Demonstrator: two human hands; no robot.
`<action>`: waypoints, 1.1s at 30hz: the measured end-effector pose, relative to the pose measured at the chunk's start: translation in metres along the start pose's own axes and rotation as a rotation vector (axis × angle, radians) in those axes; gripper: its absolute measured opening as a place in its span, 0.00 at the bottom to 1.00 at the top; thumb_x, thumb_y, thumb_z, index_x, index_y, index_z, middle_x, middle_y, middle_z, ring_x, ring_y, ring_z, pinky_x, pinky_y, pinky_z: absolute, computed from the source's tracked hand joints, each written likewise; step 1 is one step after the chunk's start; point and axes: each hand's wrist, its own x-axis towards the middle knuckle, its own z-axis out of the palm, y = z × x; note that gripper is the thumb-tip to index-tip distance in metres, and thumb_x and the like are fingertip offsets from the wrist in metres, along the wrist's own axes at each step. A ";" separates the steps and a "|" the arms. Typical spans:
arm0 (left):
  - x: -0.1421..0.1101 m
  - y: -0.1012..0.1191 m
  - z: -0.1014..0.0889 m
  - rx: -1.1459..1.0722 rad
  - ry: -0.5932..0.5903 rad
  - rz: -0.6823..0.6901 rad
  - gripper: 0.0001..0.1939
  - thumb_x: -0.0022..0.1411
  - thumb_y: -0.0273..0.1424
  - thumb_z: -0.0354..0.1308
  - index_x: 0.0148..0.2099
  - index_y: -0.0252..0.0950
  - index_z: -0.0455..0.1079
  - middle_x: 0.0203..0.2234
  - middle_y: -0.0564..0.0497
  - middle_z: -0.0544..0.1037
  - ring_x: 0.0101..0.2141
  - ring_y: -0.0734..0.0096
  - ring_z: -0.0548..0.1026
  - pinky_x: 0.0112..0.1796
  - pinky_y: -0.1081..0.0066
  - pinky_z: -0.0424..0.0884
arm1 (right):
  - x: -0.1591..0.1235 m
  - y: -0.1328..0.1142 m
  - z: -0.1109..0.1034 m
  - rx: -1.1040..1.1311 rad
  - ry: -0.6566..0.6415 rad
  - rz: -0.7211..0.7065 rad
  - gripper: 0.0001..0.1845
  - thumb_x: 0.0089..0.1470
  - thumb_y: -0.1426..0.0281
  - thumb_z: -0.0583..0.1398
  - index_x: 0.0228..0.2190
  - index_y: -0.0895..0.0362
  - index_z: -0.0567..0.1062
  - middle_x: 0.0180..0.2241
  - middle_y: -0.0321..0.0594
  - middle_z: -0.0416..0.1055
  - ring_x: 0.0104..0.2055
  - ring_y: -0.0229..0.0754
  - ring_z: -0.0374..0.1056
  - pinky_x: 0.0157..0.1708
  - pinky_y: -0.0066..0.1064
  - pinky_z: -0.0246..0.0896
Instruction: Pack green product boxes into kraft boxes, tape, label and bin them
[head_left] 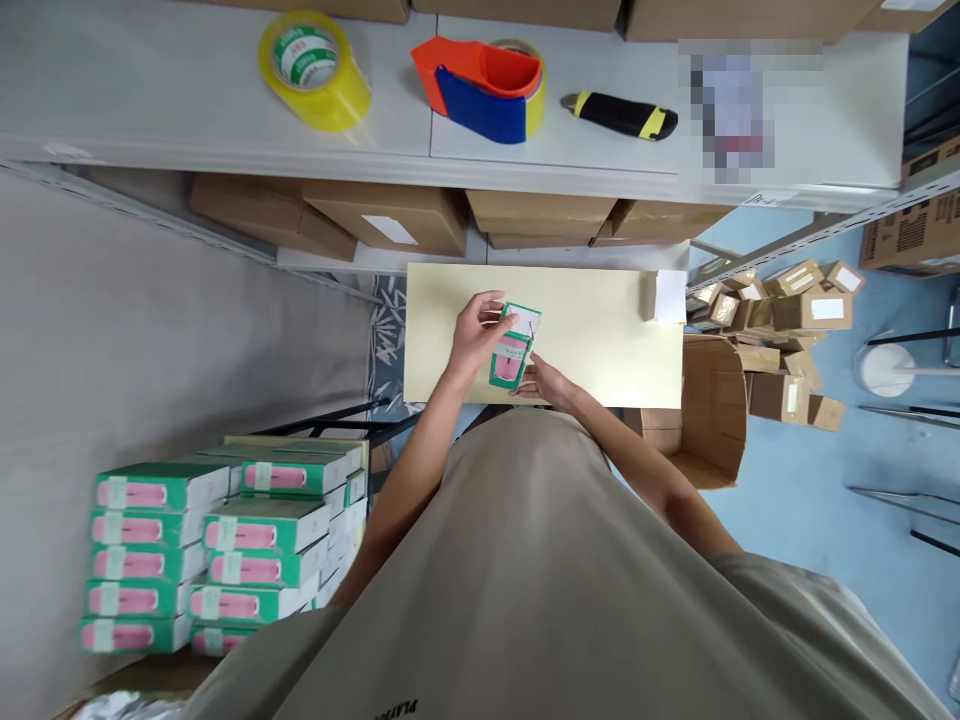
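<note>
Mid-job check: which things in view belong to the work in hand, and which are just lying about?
Likely in the work:
- green-and-pink box, in the left hand, right hand at its lower edge
- pale tabletop beneath
- stacked matching boxes

Apparently lying about, untouched:
- yellow tape roll
- orange-and-blue tape dispenser
- black-and-yellow knife
- floor cartons

My left forearm point(409, 470) and right forearm point(649, 465) are bare and converge ahead of my torso point(517, 530). My left grip point(487, 322), set farther out, is curled, thumb point(504, 326) extended apart from its fingers point(491, 297). My right grip point(531, 374) sits nearer me, fingers slightly bent, pointing leftward.
</note>
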 end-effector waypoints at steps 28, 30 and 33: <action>-0.098 -0.086 -0.070 0.140 0.471 -0.223 0.22 0.61 0.37 0.78 0.53 0.40 0.75 0.53 0.42 0.82 0.50 0.56 0.84 0.53 0.57 0.83 | 0.074 -0.022 -0.006 -0.303 0.191 -0.268 0.28 0.54 0.49 0.74 0.49 0.51 0.79 0.45 0.40 0.81 0.46 0.43 0.78 0.53 0.37 0.77; -0.082 -0.102 -0.090 -0.003 0.466 -0.356 0.18 0.63 0.35 0.75 0.51 0.39 0.74 0.54 0.41 0.82 0.51 0.55 0.85 0.54 0.55 0.83 | 0.085 -0.038 0.012 -0.426 0.272 -0.333 0.27 0.55 0.49 0.72 0.50 0.51 0.80 0.47 0.42 0.82 0.50 0.47 0.79 0.54 0.41 0.77; -0.059 -0.117 -0.116 -0.261 0.438 -0.533 0.15 0.63 0.32 0.74 0.48 0.38 0.74 0.52 0.41 0.83 0.53 0.57 0.85 0.58 0.52 0.82 | 0.110 -0.071 0.048 -0.692 0.378 -0.483 0.22 0.61 0.52 0.69 0.49 0.52 0.81 0.53 0.47 0.81 0.54 0.53 0.79 0.60 0.48 0.75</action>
